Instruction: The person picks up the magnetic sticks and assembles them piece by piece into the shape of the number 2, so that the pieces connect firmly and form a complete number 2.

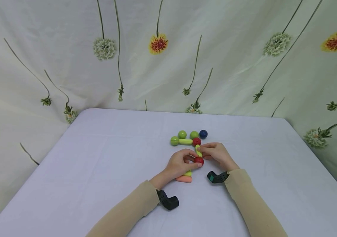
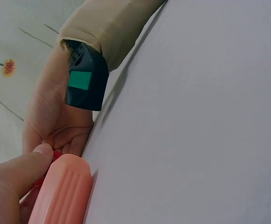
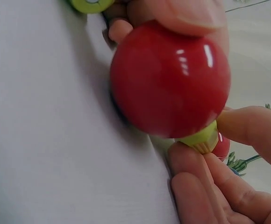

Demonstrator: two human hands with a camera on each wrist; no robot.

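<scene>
The left hand (image 1: 182, 163) pinches a red ball (image 1: 199, 161) between thumb and fingers. Just beyond it, the right hand (image 1: 216, 153) pinches a yellow-green stick (image 1: 198, 150) that runs from that ball toward a second red ball (image 1: 196, 141). Another yellow-green stick (image 1: 185, 141) joins the second red ball to a green ball (image 1: 174, 141). Close up in the right wrist view, the gripped red ball (image 3: 170, 79) meets the end of the stick (image 3: 202, 139), which the right fingers hold. The left wrist view has the left thumb (image 2: 25, 170) on the red ball, partly hidden.
Two loose green balls (image 1: 182, 134) (image 1: 194, 134) and a dark blue ball (image 1: 203, 134) lie behind the joined pieces. An orange stick (image 1: 183, 179) and a partly covered yellow-green piece (image 1: 187, 173) lie below the left hand. A flowered cloth (image 1: 168, 65) hangs behind the table (image 1: 112, 148).
</scene>
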